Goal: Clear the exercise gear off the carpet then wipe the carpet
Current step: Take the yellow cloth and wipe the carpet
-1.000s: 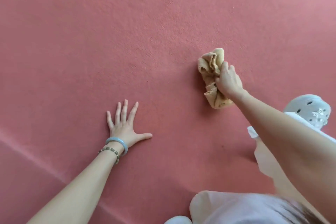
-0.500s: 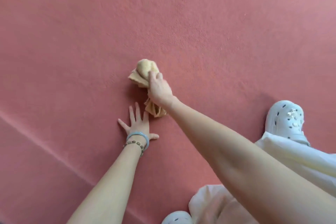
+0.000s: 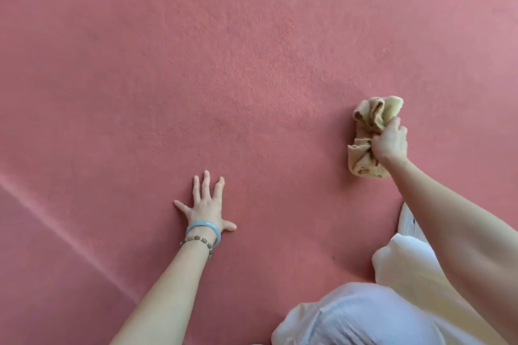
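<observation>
A pink-red carpet (image 3: 224,64) fills the head view. A crumpled tan cloth (image 3: 370,117) lies bunched on it at the right, and my right hand (image 3: 389,143) grips it around the middle with curled fingers, pressing it to the carpet. My left hand (image 3: 206,204) rests flat on the carpet lower centre, fingers spread and straight, with a pale blue bangle and a bead bracelet on the wrist. No exercise gear shows in this view.
A faint crease or seam (image 3: 56,221) runs diagonally across the carpet at lower left. My knee in light trousers (image 3: 364,316) sits at the bottom right, and part of a white shoe (image 3: 406,224) shows beside my right forearm.
My right hand swept the cloth from the right over to just above my left hand, then back out to the right. My left hand has stayed planted flat.
</observation>
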### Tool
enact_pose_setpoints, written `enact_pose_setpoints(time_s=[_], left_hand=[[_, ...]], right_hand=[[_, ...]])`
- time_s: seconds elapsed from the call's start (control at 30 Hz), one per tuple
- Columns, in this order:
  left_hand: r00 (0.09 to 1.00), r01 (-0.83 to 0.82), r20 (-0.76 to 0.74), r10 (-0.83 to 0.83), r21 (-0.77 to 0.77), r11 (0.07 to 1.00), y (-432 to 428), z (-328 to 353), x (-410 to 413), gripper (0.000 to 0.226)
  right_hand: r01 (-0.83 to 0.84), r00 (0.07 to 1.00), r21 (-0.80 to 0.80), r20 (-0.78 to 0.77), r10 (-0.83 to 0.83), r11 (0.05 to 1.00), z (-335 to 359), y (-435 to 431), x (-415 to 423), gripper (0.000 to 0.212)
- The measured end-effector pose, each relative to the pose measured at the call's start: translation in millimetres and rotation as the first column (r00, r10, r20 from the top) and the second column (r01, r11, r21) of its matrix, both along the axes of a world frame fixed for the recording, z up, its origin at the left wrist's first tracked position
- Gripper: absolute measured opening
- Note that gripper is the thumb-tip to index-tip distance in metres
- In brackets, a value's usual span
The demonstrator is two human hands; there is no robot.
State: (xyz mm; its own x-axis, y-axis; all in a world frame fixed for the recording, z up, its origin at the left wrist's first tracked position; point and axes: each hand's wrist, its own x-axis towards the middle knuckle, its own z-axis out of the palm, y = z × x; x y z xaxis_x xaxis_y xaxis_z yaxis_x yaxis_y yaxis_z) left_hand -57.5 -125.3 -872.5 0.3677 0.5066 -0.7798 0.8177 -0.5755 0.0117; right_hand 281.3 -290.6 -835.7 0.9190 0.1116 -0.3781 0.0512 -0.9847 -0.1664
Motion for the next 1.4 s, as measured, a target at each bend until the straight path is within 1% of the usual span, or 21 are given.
enact_pose_setpoints(time_s=[0.1, 0.2, 0.27, 0.33, 0.37, 0.43, 0.47, 0.5, 0.57, 0.63, 0.7, 0.77, 0.83, 0.9, 0.97, 1.0, 1.1, 1.17, 1.23, 1.3, 1.4], left_hand=[[1.0, 0.008, -0.014, -0.008, 0.004, 1.0, -1, 2, 1, 0.126], [0.999, 0.019, -0.037, -0.018, 0.019, 1.0, 0, 3, 2, 0.126], [0.999, 0.017, -0.042, -0.016, 0.022, 1.0, 0, 2, 2, 0.126], [0.999, 0.014, -0.042, -0.013, 0.023, 1.0, 0, 2, 2, 0.126], [0.999, 0.012, -0.04, -0.011, 0.021, 1.0, 0, 1, 2, 0.125], [0.999, 0.01, -0.034, -0.009, 0.024, 1.0, -1, 0, 1, 0.125], [0.999, 0.012, -0.034, -0.012, 0.027, 1.0, -1, 0, 1, 0.126], [0.999, 0.02, -0.037, -0.018, 0.032, 0.999, -1, 0, 1, 0.126], [0.998, 0.038, -0.041, -0.036, 0.039, 0.999, -1, 0, 1, 0.126], [0.997, 0.055, -0.051, -0.053, 0.034, 0.998, 0, 0, 1, 0.126], [0.996, 0.066, -0.061, -0.064, 0.03, 0.997, 0, 0, 0, 0.126], [0.997, 0.066, -0.051, -0.065, 0.025, 0.998, -1, -2, -2, 0.125], [0.997, 0.072, -0.037, -0.071, 0.015, 0.997, -1, -2, -4, 0.124], [0.996, 0.083, -0.037, -0.083, 0.004, 0.997, -1, -4, -6, 0.123], [0.994, 0.099, -0.042, -0.099, 0.0, 0.995, -2, -4, -6, 0.122], [0.993, 0.106, -0.047, -0.105, -0.002, 0.994, -2, -3, -6, 0.122], [0.99, 0.119, -0.073, -0.119, -0.014, 0.993, -2, -2, -4, 0.122], [0.988, 0.12, -0.093, -0.122, -0.026, 0.992, -2, -3, -3, 0.122], [0.988, 0.114, -0.104, -0.118, -0.046, 0.992, -1, -4, -2, 0.123], [0.988, 0.109, -0.101, -0.114, -0.055, 0.993, -1, -5, -2, 0.123], [0.99, 0.105, -0.084, -0.11, -0.058, 0.993, 0, -5, -4, 0.123]], right_hand=[[0.088, 0.996, 0.024, -0.01, -0.088, 0.996, 1, 13, 7, 0.042], [0.037, 0.998, 0.083, -0.05, -0.032, 0.996, 0, 64, -11, 0.059], [-0.118, 0.983, 0.152, -0.125, 0.137, 0.981, 2, 112, -46, 0.061], [-0.316, 0.923, 0.238, -0.149, 0.356, 0.918, 4, 159, -90, 0.058], [-0.427, 0.87, 0.264, -0.14, 0.473, 0.865, 1, 179, -111, 0.056], [-0.627, 0.717, 0.294, -0.144, 0.682, 0.722, -6, 203, -145, 0.049], [-0.677, 0.659, 0.315, -0.144, 0.738, 0.665, -8, 209, -154, 0.043], [-0.697, 0.632, 0.336, -0.131, 0.764, 0.634, -11, 209, -157, 0.038], [-0.663, 0.675, 0.364, -0.087, 0.732, 0.655, -14, 200, -139, 0.035], [-0.579, 0.772, 0.338, -0.067, 0.632, 0.742, -20, 177, -96, 0.041], [-0.455, 0.876, 0.264, -0.04, 0.481, 0.85, -24, 144, -40, 0.044], [-0.332, 0.943, 0.183, 0.022, 0.333, 0.925, -24, 105, 14, 0.042], [-0.196, 0.979, 0.1, 0.076, 0.189, 0.975, -21, 67, 54, 0.041], [-0.071, 0.992, 0.029, 0.109, 0.067, 0.997, -17, 40, 79, 0.04], [0.0, 0.993, -0.007, 0.122, 0.0, 1.0, -15, 33, 86, 0.041], [0.001, 0.993, -0.008, 0.122, 0.0, 1.0, -15, 39, 84, 0.045], [-0.123, 0.989, 0.022, 0.087, 0.121, 0.992, -22, 90, 53, 0.056], [-0.244, 0.969, 0.064, 0.052, 0.241, 0.968, -26, 135, 15, 0.054], [-0.393, 0.919, 0.114, 0.014, 0.394, 0.912, -25, 176, -30, 0.05], [-0.579, 0.809, 0.15, -0.021, 0.588, 0.802, -22, 207, -75, 0.046], [-0.788, 0.589, 0.213, -0.014, 0.808, 0.578, -17, 228, -127, 0.038]])
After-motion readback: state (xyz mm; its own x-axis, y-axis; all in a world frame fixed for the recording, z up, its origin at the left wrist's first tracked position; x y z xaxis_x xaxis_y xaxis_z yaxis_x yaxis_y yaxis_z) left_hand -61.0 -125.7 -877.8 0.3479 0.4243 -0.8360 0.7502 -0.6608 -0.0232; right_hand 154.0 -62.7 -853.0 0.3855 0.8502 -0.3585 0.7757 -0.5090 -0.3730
